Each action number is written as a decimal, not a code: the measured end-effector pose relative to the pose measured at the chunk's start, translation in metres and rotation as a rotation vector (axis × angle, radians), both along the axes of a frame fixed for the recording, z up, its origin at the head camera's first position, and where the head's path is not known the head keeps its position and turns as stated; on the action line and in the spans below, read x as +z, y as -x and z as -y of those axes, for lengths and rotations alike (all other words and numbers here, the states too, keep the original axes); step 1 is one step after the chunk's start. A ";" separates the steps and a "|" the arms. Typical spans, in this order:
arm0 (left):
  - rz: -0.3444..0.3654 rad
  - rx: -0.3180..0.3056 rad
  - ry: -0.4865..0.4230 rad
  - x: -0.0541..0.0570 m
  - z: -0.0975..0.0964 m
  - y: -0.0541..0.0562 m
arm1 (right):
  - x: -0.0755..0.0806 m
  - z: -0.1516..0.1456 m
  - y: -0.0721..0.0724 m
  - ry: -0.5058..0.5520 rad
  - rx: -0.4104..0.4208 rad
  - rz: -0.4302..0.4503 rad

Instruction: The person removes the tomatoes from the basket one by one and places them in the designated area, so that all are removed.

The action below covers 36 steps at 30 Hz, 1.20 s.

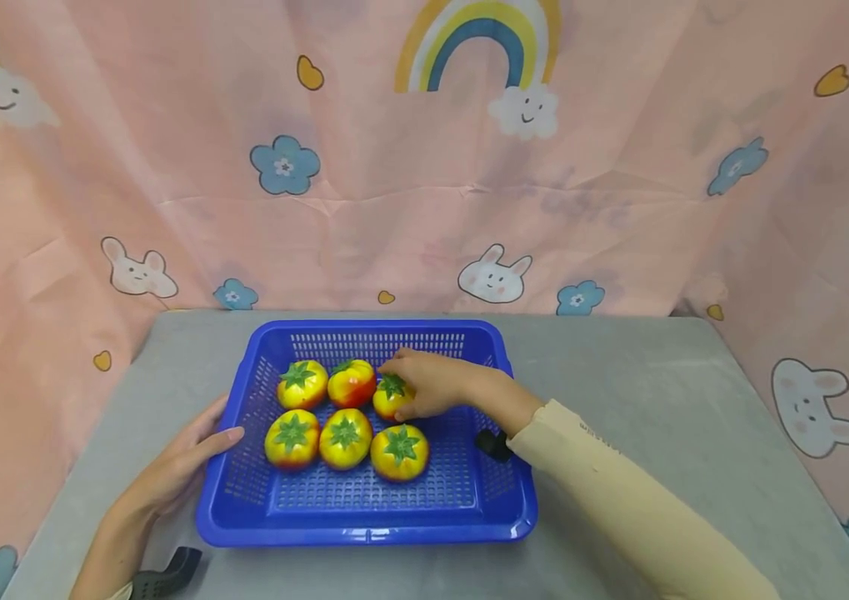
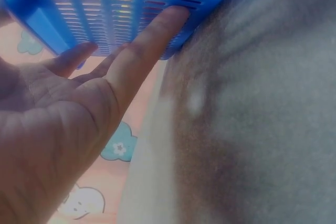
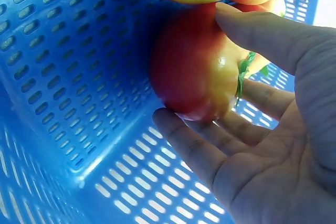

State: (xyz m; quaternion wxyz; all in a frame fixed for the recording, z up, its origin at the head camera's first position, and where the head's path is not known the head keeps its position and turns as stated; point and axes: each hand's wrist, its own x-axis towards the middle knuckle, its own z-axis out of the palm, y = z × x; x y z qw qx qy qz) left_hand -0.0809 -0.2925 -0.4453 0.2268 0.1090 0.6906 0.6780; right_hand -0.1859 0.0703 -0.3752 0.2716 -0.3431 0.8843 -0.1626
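A blue plastic basket (image 1: 367, 536) holds several yellow-and-red toy tomatoes with green star-shaped leaf tops, set in two rows. At the right end of the back row, my right hand (image 1: 435, 383) grips a tomato (image 3: 197, 66), thumb on one side and fingers curved round the other. Another tomato (image 1: 400, 452) sits just in front of that hand. My left hand (image 1: 182, 458) is at the basket's left side, thumb over the rim. Its fingers (image 2: 142, 51) lie fairly straight against the slotted outer wall in the left wrist view.
The basket stands on a grey table (image 1: 664, 400). Behind and at both sides hangs a pink cloth (image 1: 394, 233) printed with rabbits, flowers and a rainbow. A dark wrist strap piece (image 1: 169, 573) shows at the left wrist, and a black piece (image 1: 493, 445) under the right one.
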 end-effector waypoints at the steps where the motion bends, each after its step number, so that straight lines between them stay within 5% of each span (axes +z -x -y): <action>1: 0.001 -0.001 -0.003 0.000 0.000 0.000 | -0.001 0.000 0.000 -0.001 0.005 -0.001; 23: 0.014 -0.008 -0.023 0.001 0.000 -0.001 | -0.005 -0.002 -0.005 -0.009 -0.011 -0.075; 36: 0.024 -0.024 -0.045 0.001 0.002 0.000 | 0.008 -0.006 -0.009 -0.011 -0.009 -0.141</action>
